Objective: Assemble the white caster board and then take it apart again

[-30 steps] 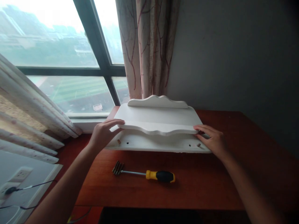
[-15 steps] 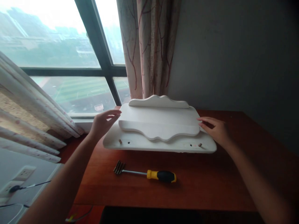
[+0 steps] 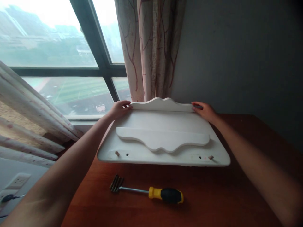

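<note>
A white board assembly lies on the brown table. Its broad lower panel [image 3: 161,158] has a wooden dowel [image 3: 117,153] and a small hole near each front corner. A wavy-edged front piece [image 3: 163,140] spans the middle, and a wavy back rail [image 3: 162,105] stands along the far edge. My left hand [image 3: 120,108] is closed at the left end of that rail, thumb and fingertips on it. At the right end, the thumb and fingers of my right hand [image 3: 204,110] pinch the same rail.
On the table [image 3: 94,201], in front of the panel, lie a yellow and black screwdriver [image 3: 165,194] and several dowels or screws [image 3: 115,183] by its tip. A window [image 3: 71,94] and curtain [image 3: 151,50] are behind; a socket [image 3: 19,182] is at left.
Both hands have moved from beside the board to the ends of the back rail and closed on it. The view has shifted nearer, so the board and screwdriver look larger.
</note>
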{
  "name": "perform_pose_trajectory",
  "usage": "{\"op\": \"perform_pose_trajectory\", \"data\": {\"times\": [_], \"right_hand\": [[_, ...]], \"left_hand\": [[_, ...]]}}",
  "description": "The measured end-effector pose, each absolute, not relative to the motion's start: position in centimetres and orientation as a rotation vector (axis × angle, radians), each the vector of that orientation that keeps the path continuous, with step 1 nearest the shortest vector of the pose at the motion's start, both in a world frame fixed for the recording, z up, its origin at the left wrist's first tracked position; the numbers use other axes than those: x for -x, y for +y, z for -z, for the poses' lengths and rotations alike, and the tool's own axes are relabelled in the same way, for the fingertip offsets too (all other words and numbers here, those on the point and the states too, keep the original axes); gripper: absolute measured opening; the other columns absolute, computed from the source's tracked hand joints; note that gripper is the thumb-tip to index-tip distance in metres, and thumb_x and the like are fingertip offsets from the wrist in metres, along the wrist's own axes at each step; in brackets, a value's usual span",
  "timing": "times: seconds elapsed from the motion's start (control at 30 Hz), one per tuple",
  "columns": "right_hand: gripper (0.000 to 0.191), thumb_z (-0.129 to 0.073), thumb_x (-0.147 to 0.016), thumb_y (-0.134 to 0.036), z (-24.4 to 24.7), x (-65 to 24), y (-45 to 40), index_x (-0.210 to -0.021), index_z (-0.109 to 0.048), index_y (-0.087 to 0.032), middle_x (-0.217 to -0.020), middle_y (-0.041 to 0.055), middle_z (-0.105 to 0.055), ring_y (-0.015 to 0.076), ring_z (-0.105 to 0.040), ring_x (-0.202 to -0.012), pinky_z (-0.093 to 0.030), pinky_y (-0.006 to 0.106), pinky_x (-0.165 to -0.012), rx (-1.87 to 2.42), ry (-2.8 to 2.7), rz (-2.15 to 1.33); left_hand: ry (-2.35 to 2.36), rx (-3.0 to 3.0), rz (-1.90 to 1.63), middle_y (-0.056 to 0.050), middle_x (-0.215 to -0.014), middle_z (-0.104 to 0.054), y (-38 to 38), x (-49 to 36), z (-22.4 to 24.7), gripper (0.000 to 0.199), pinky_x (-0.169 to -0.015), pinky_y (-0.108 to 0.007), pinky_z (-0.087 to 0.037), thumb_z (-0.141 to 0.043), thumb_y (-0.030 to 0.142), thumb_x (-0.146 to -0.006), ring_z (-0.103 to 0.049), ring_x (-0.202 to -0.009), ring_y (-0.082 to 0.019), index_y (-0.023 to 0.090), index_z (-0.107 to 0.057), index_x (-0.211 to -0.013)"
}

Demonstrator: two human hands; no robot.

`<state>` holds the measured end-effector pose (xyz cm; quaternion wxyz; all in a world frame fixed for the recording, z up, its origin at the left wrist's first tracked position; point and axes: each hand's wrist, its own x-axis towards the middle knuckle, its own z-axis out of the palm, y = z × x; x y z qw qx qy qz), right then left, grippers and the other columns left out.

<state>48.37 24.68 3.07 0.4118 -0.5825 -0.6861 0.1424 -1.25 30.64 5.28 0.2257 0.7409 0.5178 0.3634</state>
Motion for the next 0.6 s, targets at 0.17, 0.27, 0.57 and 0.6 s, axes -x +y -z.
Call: {"op": "perform_pose_trajectory", "data": {"times": [0.17, 0.27, 0.57, 0.6], "right_hand": [[0.054, -0.067, -0.08, -0.067, -2.0, -49.0, 25.4, -0.103, -0.079, -0.02, -0.102, 0.012, -0.077, 0.0278, -0.071, -0.092, -0.057, 0.045, -0.085, 1.454, -1.693, -0.377], [0.054, -0.069, -0.079, -0.066, -1.4, -49.1, 25.4, -0.102, -0.079, -0.019, -0.099, 0.0106, -0.078, 0.027, -0.07, -0.09, -0.057, 0.044, -0.084, 1.44, -1.644, -0.355], [0.051, -0.06, -0.091, -0.058, -2.7, -48.6, 25.3, -0.125, -0.071, -0.021, -0.12, 0.0062, -0.074, 0.024, -0.068, -0.107, -0.053, 0.041, -0.097, 1.331, -1.477, -0.274], [0.05, -0.06, -0.091, -0.057, -3.1, -48.7, 25.1, -0.126, -0.07, -0.022, -0.123, 0.0063, -0.073, 0.0243, -0.068, -0.109, -0.053, 0.041, -0.099, 1.32, -1.479, -0.274]], "left_hand": [[1.376, -1.915, -1.008, -0.003, -0.071, -0.067, 31.3, 1.8, -4.9, 0.053, -0.057, -0.024, -0.044, -0.081, 0.054, -0.065, -0.056, -0.062, -0.015, 0.014, -0.08, -0.1], [1.362, -1.838, -1.059, -0.003, -0.07, -0.066, 31.3, 2.0, -4.4, 0.057, -0.053, -0.023, -0.041, -0.083, 0.056, -0.064, -0.054, -0.06, -0.014, 0.014, -0.08, -0.102], [1.224, -1.73, -1.276, -0.006, -0.077, -0.068, 31.5, 1.0, -5.6, 0.07, -0.059, -0.026, -0.041, -0.082, 0.063, -0.067, -0.052, -0.062, -0.012, 0.012, -0.076, -0.114], [1.215, -1.73, -1.294, -0.006, -0.078, -0.068, 31.4, 1.0, -5.7, 0.068, -0.061, -0.026, -0.042, -0.083, 0.061, -0.066, -0.053, -0.064, -0.013, 0.012, -0.077, -0.112]]}}
